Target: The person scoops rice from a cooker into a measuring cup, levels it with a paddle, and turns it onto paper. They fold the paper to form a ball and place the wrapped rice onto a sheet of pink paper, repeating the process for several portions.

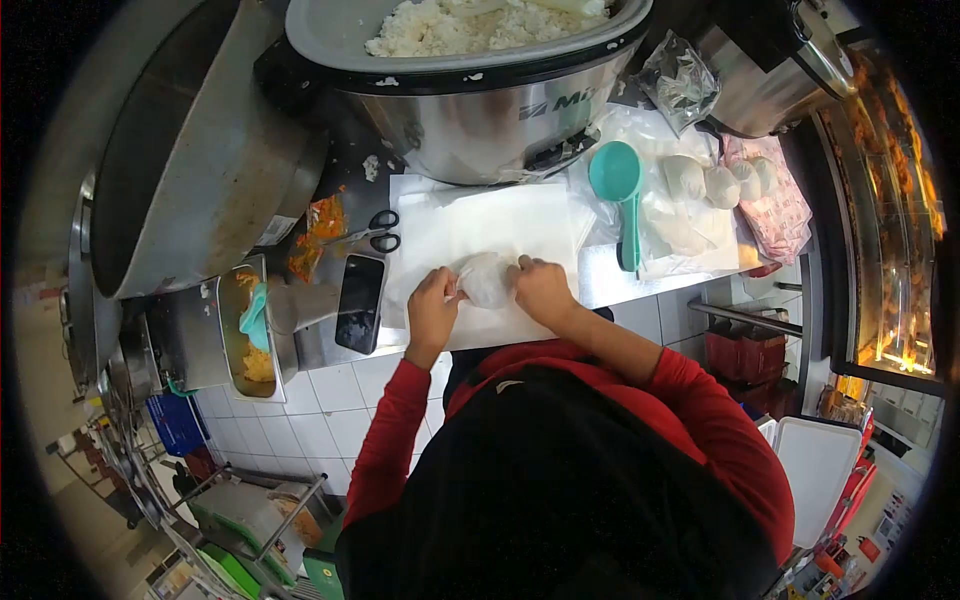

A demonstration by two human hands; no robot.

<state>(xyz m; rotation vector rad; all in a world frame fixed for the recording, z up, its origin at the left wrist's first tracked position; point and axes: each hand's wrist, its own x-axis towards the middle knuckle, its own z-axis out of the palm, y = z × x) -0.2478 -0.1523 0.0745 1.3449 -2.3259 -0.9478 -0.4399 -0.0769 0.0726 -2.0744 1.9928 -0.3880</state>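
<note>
A white paper-wrapped bundle (484, 281) lies on a stack of white paper sheets (480, 222) near the counter's front edge. My left hand (434, 305) pinches its left side, fingers closed on the wrapping. At its right side, my right hand (542, 291) has curled fingers on the paper. What the wrapping holds is hidden. Behind the sheets stands a large cooker (470, 125) filled with white rice (480, 28). A teal scoop (616, 180) lies to the right of the sheets, and several wrapped white bundles (721, 187) sit farther right.
Left of the sheets are a black phone (359, 303), scissors (383, 232) and an orange packet (318, 236). A metal tray (277, 375) holds yellow food and a teal utensil. A big metal pot (190, 160) stands far left, crumpled foil (680, 82) back right.
</note>
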